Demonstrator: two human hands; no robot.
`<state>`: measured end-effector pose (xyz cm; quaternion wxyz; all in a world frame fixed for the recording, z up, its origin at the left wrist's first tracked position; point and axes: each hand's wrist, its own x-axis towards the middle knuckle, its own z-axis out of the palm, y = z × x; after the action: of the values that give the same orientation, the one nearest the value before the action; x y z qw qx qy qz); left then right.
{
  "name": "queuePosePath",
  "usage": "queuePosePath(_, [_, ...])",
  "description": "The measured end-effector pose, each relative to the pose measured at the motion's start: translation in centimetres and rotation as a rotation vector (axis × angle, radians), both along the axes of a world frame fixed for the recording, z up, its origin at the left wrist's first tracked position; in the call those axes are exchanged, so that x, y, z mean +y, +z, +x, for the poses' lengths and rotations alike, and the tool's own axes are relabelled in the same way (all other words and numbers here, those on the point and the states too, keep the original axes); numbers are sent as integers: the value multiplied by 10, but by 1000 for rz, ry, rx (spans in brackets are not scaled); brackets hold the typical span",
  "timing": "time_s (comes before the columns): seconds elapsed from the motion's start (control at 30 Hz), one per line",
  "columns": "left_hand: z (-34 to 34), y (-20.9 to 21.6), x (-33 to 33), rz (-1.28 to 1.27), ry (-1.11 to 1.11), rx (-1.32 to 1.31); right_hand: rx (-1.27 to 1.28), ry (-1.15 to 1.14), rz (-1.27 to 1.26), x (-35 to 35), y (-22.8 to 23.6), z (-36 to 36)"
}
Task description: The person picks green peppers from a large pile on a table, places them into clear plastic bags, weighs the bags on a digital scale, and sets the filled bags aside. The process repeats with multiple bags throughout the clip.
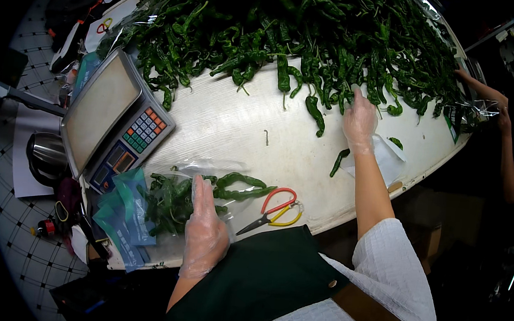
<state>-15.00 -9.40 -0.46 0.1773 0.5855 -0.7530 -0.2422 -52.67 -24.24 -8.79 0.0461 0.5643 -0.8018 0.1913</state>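
You're facing wrinkled green peppers, heaped across the worktop; nearer you, a clear plastic bag is lying, holding more peppers.

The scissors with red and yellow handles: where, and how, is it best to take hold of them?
Best, I think, by the handle loops, coming from the right. The scissors lie on the table with the loops toward the right and uncovered, while the dark blades point lower left, close to the left hand.
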Motion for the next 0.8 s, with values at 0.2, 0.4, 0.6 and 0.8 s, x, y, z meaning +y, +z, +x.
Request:
queuePosePath(0.2, [-6,-3,-4,93,36,72,-75,212,19,1,-1,65])
queuePosePath(0.4, [-3,4,-5,20,13,34,-348,235,-290,-41,-4,93])
queuePosePath(0.6, [-3,5,-6,0,3,27,-167,208,126,-106,-5,143])
queuePosePath(0.8, [-2,4,-5,35,8,30,-516,204,81,-79,-6,123])
